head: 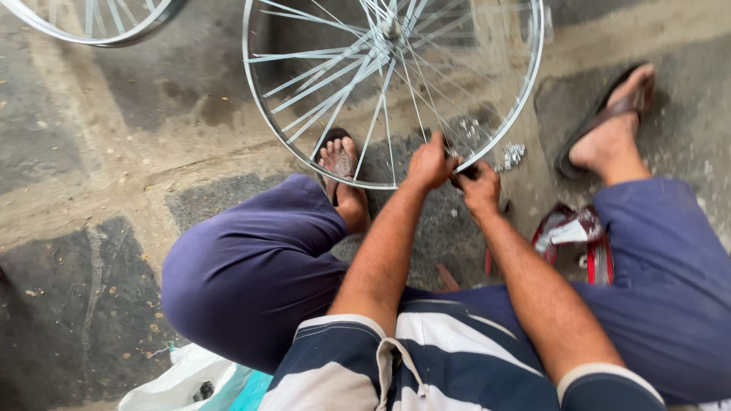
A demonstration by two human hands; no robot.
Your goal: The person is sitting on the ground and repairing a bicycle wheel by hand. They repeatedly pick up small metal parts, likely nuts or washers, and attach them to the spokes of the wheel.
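A silver spoked bicycle wheel rim (263,114) stands in front of me on the stone ground, its hub (391,30) near the top edge. My left hand (429,163) pinches the near part of the rim between thumb and fingers. Just to its right, my right hand (480,189) is closed around a small dark tool pressed against the rim. My legs in dark blue trousers spread to either side, with a sandalled foot (343,164) behind the rim and another (609,125) at the right.
A small heap of shiny metal bits (512,156) lies on the ground right of the rim. A red and white packet (572,236) sits by my right thigh. A second wheel rim (99,23) shows at top left. A white and teal bag (194,380) lies at the bottom left.
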